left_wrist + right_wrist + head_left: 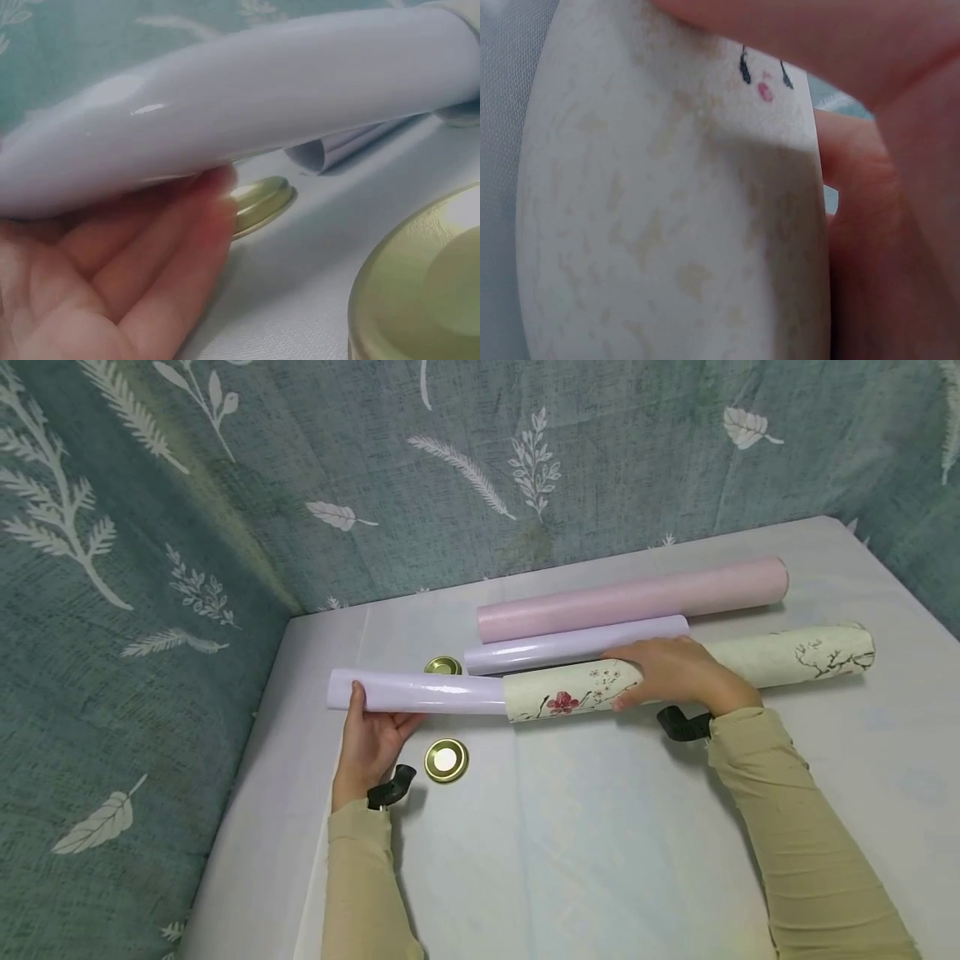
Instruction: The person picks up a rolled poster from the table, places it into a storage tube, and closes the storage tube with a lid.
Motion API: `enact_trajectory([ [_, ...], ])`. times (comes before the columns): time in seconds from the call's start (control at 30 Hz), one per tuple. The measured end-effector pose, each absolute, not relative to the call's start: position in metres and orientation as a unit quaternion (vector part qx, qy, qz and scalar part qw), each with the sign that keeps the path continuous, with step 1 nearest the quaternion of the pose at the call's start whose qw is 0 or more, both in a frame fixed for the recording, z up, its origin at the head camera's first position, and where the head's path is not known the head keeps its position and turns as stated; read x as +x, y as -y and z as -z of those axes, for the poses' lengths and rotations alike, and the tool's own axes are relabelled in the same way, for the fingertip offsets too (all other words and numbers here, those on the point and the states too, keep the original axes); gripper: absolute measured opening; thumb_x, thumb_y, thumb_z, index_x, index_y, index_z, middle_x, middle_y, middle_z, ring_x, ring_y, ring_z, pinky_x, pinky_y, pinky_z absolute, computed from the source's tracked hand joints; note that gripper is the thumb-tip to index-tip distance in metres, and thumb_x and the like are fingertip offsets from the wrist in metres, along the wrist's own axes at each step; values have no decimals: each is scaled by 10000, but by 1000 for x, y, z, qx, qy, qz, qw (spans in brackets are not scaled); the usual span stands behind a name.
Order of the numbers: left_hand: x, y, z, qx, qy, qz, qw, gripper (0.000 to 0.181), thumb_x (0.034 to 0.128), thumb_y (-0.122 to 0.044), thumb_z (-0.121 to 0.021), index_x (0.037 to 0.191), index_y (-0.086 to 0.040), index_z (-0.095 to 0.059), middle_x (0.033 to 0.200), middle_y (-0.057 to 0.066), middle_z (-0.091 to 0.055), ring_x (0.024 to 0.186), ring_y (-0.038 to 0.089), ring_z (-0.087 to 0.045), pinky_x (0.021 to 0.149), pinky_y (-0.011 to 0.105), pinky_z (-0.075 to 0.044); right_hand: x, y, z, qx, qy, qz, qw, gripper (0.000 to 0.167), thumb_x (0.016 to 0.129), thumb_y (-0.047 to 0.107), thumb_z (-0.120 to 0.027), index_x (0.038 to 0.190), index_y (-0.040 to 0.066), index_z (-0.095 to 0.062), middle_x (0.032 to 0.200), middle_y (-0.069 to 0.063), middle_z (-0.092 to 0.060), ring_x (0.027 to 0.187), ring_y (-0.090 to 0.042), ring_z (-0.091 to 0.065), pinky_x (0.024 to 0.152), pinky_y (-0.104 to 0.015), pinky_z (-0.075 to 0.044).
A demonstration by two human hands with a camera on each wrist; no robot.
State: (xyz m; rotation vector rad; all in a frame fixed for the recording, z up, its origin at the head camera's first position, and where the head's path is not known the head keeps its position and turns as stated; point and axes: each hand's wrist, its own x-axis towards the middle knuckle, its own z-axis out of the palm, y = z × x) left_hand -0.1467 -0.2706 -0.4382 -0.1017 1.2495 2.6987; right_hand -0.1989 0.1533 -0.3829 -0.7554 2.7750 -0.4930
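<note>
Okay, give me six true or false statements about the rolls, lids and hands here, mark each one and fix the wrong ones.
1. The left hand holds a lilac roll. True.
2. The pink roll lies farthest from the person. True.
3. The right hand grips the pink roll. False: it grips the flowered roll.
4. A second lilac roll lies in front of the pink roll. True.
5. The flowered roll stands apart from the lilac roll. False: they meet, the lilac one seemingly running inside.
6. Only one gold lid shows. False: there are two, a far lid and a near lid.
</note>
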Motion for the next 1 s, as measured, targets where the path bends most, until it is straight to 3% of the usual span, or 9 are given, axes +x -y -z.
enact_trajectory([
  [0.2, -146, 273, 439, -32, -406, -912, 58, 596, 907, -450, -435, 1332, -166, -130, 1323, 155, -276, 1237, 319, -342, 973, 474, -305, -201, -151, 380, -258, -946, 162, 113, 820, 604, 586, -712, 1301, 231, -463, 1267, -35, -502, 1140, -249, -450, 873, -503, -290],
  [0.43, -146, 272, 441, -59, -392, -918, 29, 539, 910, -337, -496, 1315, -165, -186, 1322, 126, -282, 1240, 285, -333, 984, 436, -307, -199, -152, 379, -260, -946, 158, 113, 812, 617, 574, -711, 1303, 219, -461, 1279, -38, -493, 1153, -260, -442, 879, -510, -290],
  [0.73, -149, 270, 445, -127, -431, -888, -94, 547, 786, -181, -688, 1230, -137, -372, 1224, 100, -379, 1120, 242, -439, 880, 385, -427, -196, -154, 383, -263, -946, 157, 111, 798, 627, 587, -696, 1303, 232, -461, 1264, -40, -505, 1131, -269, -459, 878, -537, -303],
  [0.87, -150, 270, 445, -130, -448, -877, -112, 580, 764, -189, -711, 1226, -148, -363, 1197, 95, -384, 1091, 231, -450, 876, 383, -431, -197, -154, 384, -262, -946, 157, 106, 796, 624, 592, -695, 1302, 245, -459, 1256, -29, -510, 1128, -255, -460, 874, -529, -302],
  [1.0, -149, 272, 445, -119, -444, -881, -113, 562, 803, -292, -663, 1252, -178, -344, 1227, 92, -357, 1125, 240, -421, 901, 403, -409, -199, -154, 384, -265, -946, 154, 105, 792, 627, 589, -695, 1301, 246, -459, 1258, -25, -509, 1125, -250, -463, 869, -528, -309],
])
